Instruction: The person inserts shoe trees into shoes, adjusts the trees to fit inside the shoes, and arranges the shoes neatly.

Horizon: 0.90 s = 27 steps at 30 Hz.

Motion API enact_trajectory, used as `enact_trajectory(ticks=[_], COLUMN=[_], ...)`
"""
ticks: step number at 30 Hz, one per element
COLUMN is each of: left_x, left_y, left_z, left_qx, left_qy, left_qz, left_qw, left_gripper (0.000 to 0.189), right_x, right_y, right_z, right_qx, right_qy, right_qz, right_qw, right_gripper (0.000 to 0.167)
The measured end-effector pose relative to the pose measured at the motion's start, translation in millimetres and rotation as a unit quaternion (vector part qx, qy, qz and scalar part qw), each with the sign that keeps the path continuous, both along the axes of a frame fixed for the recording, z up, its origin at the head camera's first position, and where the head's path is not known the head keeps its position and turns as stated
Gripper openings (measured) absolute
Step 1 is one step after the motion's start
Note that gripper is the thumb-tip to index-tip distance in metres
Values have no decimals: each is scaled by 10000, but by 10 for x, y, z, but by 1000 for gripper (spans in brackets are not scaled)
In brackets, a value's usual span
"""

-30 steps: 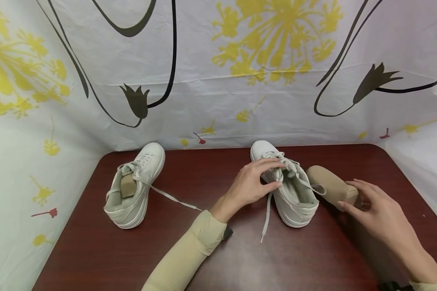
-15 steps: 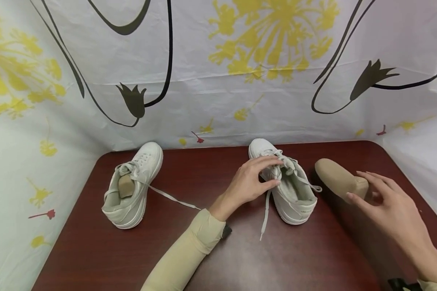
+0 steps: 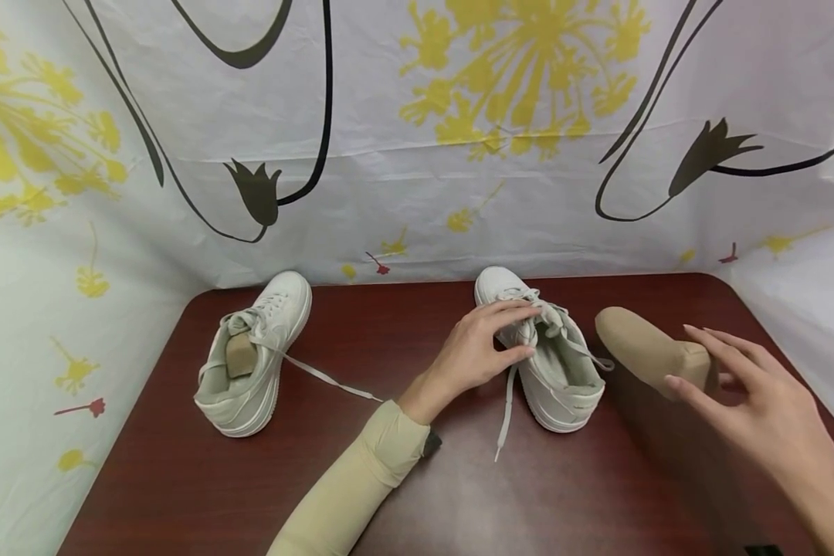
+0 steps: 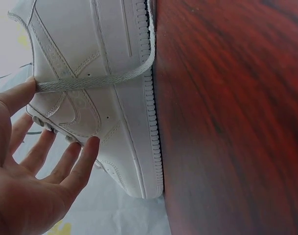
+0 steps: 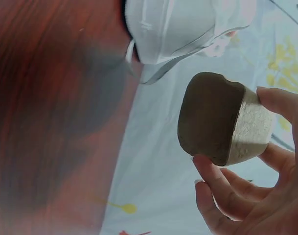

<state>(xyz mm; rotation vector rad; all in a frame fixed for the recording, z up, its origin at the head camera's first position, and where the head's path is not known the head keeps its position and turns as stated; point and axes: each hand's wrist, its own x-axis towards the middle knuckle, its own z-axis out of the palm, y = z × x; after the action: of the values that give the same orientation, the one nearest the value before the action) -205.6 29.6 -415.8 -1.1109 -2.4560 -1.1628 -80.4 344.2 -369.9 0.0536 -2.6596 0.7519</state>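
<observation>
I've got the tan insert (image 3: 642, 347) pinched by its blocky, crinkled end in my right hand (image 3: 764, 409), above the table (image 3: 514, 510) near the right edge; long axis slants far-left, rounded tip beside the white shoe (image 3: 559, 403). Left hand's (image 3: 469, 344) nearer, touching its stitched upper; whether pinching, can't tell.

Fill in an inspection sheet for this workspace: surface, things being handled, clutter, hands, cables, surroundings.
Surface: dark red-brown table.
Job's things: left-side white shoe, with a tan block showing in its opening; right-side white shoe, no block visible inside; tan insert, raised off the table.
Clutter: nothing seen.
Left hand: touches the right-side white shoe near its opening; whether it grips is unclear.
Right hand: pinches the tan insert's squared end.
Cables: nothing seen.
Surroundings: white sheet with yellow, red and dark plant prints.
</observation>
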Motion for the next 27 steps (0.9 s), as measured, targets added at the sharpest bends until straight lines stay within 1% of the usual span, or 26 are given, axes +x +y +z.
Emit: enact_trajectory(ticks=[5, 9, 12, 19, 24, 27], left_x=[15, 23, 22, 12, -7, -14], left_y=[-1, -6, -8, 2, 4, -6], left_z=[-18, -27, -29, -24, -16, -11], left_qx=[49, 148, 168, 174, 204, 190], left_qy=[-76, -137, -104, -82, -33, -15], left_qz=[15, 7, 2, -33, -116, -156], left_qw=[10000, 9998, 9998, 9998, 9997, 9997], left_gripper=[54, 54, 55, 56, 55, 54], right_x=[27, 37, 46, 86, 131, 162], right_y=[-71, -111, -126, -179, -225, -269], right_z=[40, 57, 78, 156, 226, 278], right_qx=[-26, -68, -115, -58, -108, -126], right_qy=[276, 391, 433, 871, 896, 904], right_qz=[237, 302, 331, 615, 699, 834], right_qw=[9993, 9988, 9984, 9943, 9935, 9923], right_gripper=[72, 73, 73, 74, 75, 75])
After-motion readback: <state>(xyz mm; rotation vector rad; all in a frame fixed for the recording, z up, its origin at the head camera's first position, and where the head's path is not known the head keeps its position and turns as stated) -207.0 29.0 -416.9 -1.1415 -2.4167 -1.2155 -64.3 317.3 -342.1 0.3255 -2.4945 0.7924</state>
